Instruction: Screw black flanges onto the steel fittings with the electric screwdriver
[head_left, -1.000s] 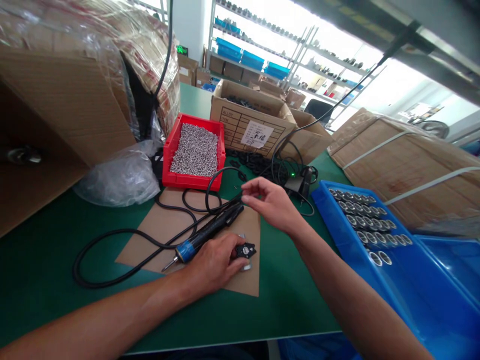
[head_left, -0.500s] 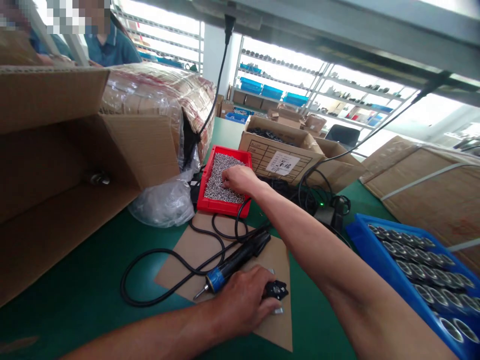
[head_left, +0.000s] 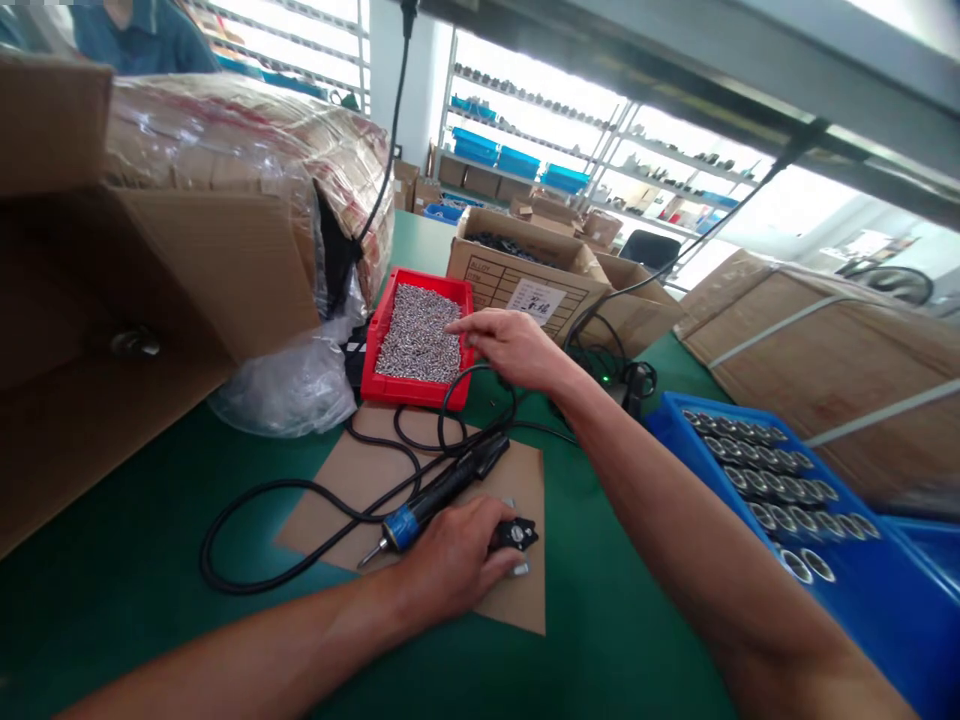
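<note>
My left hand (head_left: 450, 555) rests on the brown cardboard sheet (head_left: 345, 480) and its fingers hold a small black part (head_left: 516, 535) down on it. Just behind this hand lies an electric screwdriver (head_left: 442, 490) with a blue collar and a black cable. My right hand (head_left: 504, 345) hovers over the near right corner of the red bin (head_left: 390, 388), which is full of small silver screws (head_left: 416, 330). Its fingertips are pinched together; what they hold is too small to see.
A blue tray (head_left: 817, 560) with rows of round metal parts stands at the right. Cardboard boxes (head_left: 517, 275) stand behind the red bin, larger ones at left and right. A clear plastic bag (head_left: 289, 385) lies left of the bin. Another person (head_left: 139, 35) is at the far left.
My right hand reached from above the screwdriver into the red bin, then drew back to its near right edge. The left hand stayed on the black part. The camera view shifted.
</note>
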